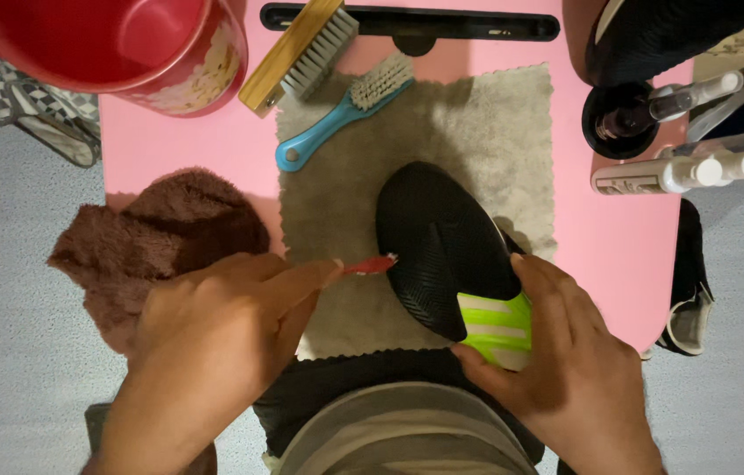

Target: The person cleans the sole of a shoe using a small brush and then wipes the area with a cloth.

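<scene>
A black shoe [438, 242] with a neon green heel lies on a grey-beige towel [477, 132] on the pink table [618, 237]. My right hand [565, 352] grips the shoe at its green heel. My left hand [213, 339] holds a small red toothbrush [370, 264], whose bristle end touches the left side of the shoe. Both hands are near the table's front edge, above my lap.
A brown fluffy cloth [161, 233] hangs off the table's left front. A blue brush [337, 114] and a wooden brush [297, 53] lie behind the towel. A red bucket [125, 44] stands back left. Spray bottles [680, 171], a dark jar [623, 119] and another black shoe [671, 31] sit at right.
</scene>
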